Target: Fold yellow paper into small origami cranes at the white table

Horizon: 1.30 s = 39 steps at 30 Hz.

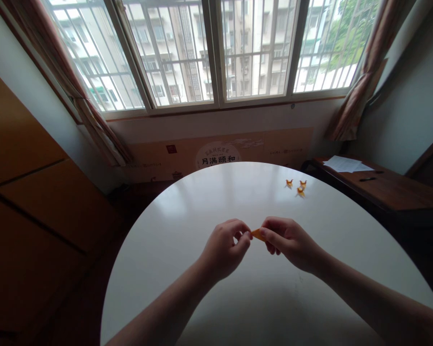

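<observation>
A small piece of folded orange paper is held just above the white table between my two hands. My right hand pinches its wide end between thumb and fingers. The fingertips of my left hand close on its narrow left tip. My fingers hide part of the paper, so its full shape does not show. Farther back on the right, three small folded orange paper figures with raised ends stand close together on the tabletop.
The round white table fills the middle. Beyond it are a printed cardboard panel and a barred window. A wooden desk with white papers stands at right, a wooden cabinet at left.
</observation>
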{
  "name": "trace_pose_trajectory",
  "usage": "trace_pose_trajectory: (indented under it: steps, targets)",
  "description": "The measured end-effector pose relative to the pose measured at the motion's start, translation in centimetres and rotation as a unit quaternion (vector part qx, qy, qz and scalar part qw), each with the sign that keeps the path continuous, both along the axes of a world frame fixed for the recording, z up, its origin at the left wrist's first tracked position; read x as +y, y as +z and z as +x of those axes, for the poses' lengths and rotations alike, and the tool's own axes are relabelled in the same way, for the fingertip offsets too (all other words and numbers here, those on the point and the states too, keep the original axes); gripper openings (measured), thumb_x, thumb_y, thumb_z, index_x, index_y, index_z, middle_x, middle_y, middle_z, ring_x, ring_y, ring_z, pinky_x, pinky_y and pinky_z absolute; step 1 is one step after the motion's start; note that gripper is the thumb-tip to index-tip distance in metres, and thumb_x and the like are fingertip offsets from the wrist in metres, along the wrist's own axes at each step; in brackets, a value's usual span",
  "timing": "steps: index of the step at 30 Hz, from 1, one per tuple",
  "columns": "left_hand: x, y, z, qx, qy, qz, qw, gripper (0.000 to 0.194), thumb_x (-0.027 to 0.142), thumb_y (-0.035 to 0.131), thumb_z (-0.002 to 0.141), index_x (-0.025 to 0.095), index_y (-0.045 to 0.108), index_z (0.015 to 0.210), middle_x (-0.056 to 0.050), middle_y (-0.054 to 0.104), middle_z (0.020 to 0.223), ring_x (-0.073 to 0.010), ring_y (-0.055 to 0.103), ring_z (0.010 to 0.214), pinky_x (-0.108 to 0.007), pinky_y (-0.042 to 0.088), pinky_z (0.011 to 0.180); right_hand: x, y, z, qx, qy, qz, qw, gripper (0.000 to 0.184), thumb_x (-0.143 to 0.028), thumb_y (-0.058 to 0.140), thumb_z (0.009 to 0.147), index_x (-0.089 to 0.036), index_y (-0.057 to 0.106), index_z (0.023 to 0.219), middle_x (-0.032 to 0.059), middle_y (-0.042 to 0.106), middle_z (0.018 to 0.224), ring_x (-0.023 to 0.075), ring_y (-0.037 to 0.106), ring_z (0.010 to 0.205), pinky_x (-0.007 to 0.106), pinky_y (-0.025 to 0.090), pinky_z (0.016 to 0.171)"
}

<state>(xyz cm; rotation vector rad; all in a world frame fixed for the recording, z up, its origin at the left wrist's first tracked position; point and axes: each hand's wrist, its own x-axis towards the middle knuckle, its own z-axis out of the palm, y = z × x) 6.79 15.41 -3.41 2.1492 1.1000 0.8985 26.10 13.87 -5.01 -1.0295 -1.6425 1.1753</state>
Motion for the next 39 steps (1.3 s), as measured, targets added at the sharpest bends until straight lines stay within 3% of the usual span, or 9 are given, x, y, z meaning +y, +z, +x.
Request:
trace_pose_trajectory:
  steps: [15, 22, 28, 32, 39]
  targets:
    - [0.5, 0.0, -0.1, 0.042, 0.054, 0.010, 0.998, 0.015, 0.017, 0.052, 0.074, 0.016, 0.060, 0.060, 0.001, 0.056, 0.059, -0.0118, 0.048, 0.058, -0.023, 0.034, 0.056, -0.1, -0.5, -0.3, -0.029, -0.013, 0.018, 0.999, 0.026, -0.034, 0.057, 0.092, -0.016, 0.060, 0.074, -0.0003, 0.060, 0.059, 0.0126, 0.055, 0.055, 0.023, 0.041, 0.053]
    - [1.6, -0.4, -0.9, -0.015, 0.089, -0.015, 0.996, 0.018, 0.018, 0.050, 0.078, 0.016, 0.062, 0.065, 0.001, 0.057, 0.059, -0.0114, 0.051, 0.057, -0.023, 0.037, 0.055, 0.4, -0.3, 0.3, -0.002, -0.032, 0.011, 0.999, 0.030, -0.041, 0.058, 0.091, -0.016, 0.060, 0.074, 0.0004, 0.060, 0.058, 0.0123, 0.054, 0.053, 0.023, 0.041, 0.051]
    - [0.9, -0.5, -0.4, -0.021, 0.004, -0.001, 1.000, 0.019, 0.026, 0.054, 0.088, 0.017, 0.068, 0.082, -0.003, 0.067, 0.082, -0.0133, 0.059, 0.070, -0.023, 0.045, 0.062, 0.3, -0.5, -0.1, -0.024, 0.003, 0.012, 1.000, 0.033, -0.043, 0.059, 0.092, -0.016, 0.061, 0.075, 0.0005, 0.060, 0.059, 0.0126, 0.055, 0.055, 0.023, 0.041, 0.052]
    - [0.6, -0.7, -0.2, -0.003, -0.028, 0.004, 1.000, 0.015, 0.024, 0.057, 0.088, 0.016, 0.066, 0.079, -0.003, 0.065, 0.078, -0.0125, 0.058, 0.069, -0.023, 0.045, 0.063, 0.2, -0.8, -0.3, -0.052, 0.037, 0.035, 0.997, 0.035, -0.045, 0.059, 0.093, -0.016, 0.062, 0.074, 0.0014, 0.062, 0.063, 0.0133, 0.056, 0.059, 0.024, 0.042, 0.055]
    - [0.7, -0.4, -0.3, 0.030, -0.025, 0.036, 0.999, 0.023, 0.028, 0.054, 0.091, 0.016, 0.058, 0.071, -0.001, 0.058, 0.071, -0.0128, 0.051, 0.065, -0.024, 0.041, 0.061, 0.2, -0.6, 0.2, -0.086, 0.013, 0.060, 0.994, 0.034, -0.043, 0.056, 0.094, -0.016, 0.061, 0.074, 0.0014, 0.062, 0.062, 0.0128, 0.055, 0.058, 0.024, 0.041, 0.055]
